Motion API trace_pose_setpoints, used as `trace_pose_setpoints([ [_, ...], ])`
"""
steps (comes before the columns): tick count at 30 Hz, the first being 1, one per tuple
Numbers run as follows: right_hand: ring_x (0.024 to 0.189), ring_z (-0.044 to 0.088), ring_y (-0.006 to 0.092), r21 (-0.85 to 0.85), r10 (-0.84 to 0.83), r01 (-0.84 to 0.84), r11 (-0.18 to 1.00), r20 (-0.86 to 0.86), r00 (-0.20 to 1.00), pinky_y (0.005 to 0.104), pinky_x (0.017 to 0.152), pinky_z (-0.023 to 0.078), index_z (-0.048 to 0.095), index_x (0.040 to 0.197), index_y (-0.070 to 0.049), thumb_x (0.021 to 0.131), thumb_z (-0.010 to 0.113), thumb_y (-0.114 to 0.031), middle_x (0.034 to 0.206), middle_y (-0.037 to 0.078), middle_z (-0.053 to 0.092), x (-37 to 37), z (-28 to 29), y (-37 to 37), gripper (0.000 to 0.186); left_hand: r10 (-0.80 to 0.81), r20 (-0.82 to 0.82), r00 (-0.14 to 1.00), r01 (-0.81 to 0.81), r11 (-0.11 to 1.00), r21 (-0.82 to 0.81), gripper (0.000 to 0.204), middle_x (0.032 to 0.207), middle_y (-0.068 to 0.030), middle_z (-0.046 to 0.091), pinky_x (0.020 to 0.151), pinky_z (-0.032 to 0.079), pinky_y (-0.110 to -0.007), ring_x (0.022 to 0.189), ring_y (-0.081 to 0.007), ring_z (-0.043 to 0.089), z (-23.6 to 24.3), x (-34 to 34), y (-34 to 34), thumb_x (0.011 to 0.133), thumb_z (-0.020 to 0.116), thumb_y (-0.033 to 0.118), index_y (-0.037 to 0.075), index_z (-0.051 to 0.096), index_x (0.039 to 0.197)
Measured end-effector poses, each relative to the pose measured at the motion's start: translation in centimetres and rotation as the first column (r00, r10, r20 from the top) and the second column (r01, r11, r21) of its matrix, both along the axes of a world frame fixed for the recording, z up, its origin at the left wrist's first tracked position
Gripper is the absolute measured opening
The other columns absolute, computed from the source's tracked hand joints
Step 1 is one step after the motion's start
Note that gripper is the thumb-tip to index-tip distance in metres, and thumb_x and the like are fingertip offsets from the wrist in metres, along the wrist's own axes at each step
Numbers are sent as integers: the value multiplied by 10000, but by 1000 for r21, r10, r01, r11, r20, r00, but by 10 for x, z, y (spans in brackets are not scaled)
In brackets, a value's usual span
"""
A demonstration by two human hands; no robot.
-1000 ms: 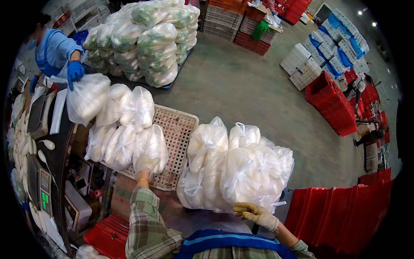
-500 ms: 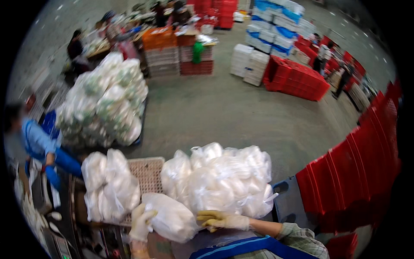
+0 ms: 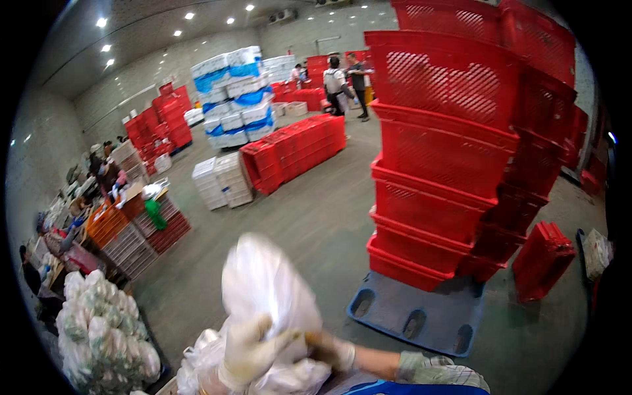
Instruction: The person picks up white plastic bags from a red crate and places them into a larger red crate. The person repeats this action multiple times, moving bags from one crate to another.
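Observation:
A white plastic bag with pale contents is raised at the lower middle, slightly blurred. My left hand, in a pale glove, has its fingers closed at the bag's near side. My right hand, gloved and yellowish at the fingers, grips the same bag from the right, its fingertips partly hidden. Other white bags show behind and below my hands at the bottom edge.
Stacked red crates stand on a blue pallet at the right. A bag pile is at lower left. Crates and workers are at left. Wrapped white boxes and two standing people are farther off.
The view has swung up and right toward the red stack. My left hand has lifted a bag off the others, and my right hand has closed on it. The blue-clad co-worker is out of view.

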State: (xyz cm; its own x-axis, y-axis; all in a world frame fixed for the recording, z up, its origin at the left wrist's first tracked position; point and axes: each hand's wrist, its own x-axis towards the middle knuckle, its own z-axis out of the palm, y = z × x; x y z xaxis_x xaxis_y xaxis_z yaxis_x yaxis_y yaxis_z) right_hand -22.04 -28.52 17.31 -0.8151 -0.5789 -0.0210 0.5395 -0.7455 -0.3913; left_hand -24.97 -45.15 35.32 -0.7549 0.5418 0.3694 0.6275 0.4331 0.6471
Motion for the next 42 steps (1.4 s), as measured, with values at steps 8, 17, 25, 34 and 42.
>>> trace_pose_setpoints([
  [8, 1309, 397, 239, -268, -683, 867, 420, -723, 107, 466, 1095, 353, 295, 1444, -109, 903, 539, -468, 1433, 140, 363, -174, 419, 269, 693, -98, -408, 908, 324, 781, 534, 637, 1429, -213, 427, 996, 407, -373, 1265, -280, 487, 132, -44, 99, 880, 607, 68, -32, 317, 1438],
  [17, 1075, 605, 198, 553, 56, 615, 562, -767, 639, 366, 884, 504, 464, 1365, -88, 897, 664, -274, 1241, 85, 598, -211, 209, 165, 542, 395, 418, 818, -554, 737, 387, 602, 1445, -227, 391, 1006, 407, -321, 1217, -233, 504, -87, -24, -94, 912, 505, 15, -21, 265, 1463],
  [25, 1163, 548, 188, 855, 634, -244, 458, -121, 764, 310, 978, 440, 385, 1409, -14, 951, 576, -189, 1331, 133, 534, -76, -45, -51, 526, 815, 555, 166, -980, 200, 0, 807, 1531, -240, 211, 1152, 194, -333, 1423, -302, 224, -310, 132, -331, 875, 625, 228, -58, 162, 1472],
  [34, 1222, 515, 211, 763, 769, -568, 308, 152, 621, 307, 981, 439, 366, 1425, -26, 949, 584, -186, 1384, 103, 496, -6, -41, -237, 548, 781, -260, -567, -699, -624, -350, 963, 1499, -256, 252, 1108, 292, -416, 1367, -379, 305, -376, 244, -547, 761, 725, 267, -46, 148, 1466],
  [42, 1241, 492, 200, 781, 779, -588, 210, 230, 584, 308, 1004, 421, 366, 1429, -30, 968, 548, -152, 1376, 97, 496, 3, -22, -298, 511, 875, 237, -421, -858, -300, -418, 524, 1162, -246, 592, 953, 419, -416, 1100, -400, 554, -429, 272, -613, 754, 684, 160, -16, 538, 1226],
])
